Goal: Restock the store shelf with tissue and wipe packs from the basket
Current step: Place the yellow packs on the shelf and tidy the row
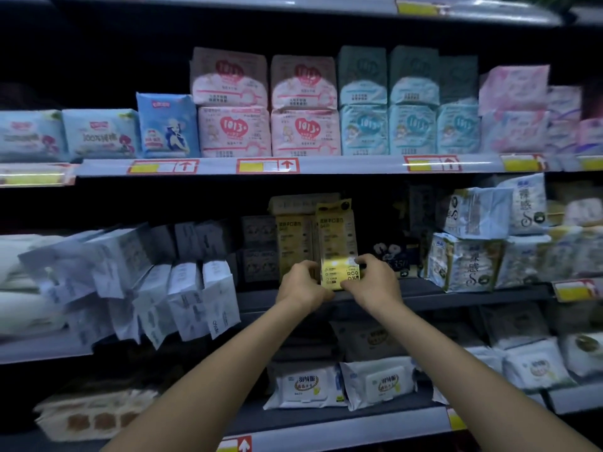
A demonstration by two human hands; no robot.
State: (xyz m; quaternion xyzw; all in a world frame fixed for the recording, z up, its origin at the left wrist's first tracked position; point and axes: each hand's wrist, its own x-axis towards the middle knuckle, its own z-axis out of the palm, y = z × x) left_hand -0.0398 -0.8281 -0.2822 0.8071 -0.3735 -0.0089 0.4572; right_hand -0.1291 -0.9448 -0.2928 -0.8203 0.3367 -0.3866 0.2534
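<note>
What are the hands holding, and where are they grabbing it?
Both hands, left hand and right hand, pinch the yellow pack at its bottom end, one on each side.

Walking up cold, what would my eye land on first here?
The left hand and right hand pinch the bottom of a bright yellow pack that stands upright at the centre of the middle shelf. Above, stacked pink packs and teal packs line the upper shelf. To the left, white packs lean askew.

Arms outstretched, left grip and right grip both pinching.
</note>
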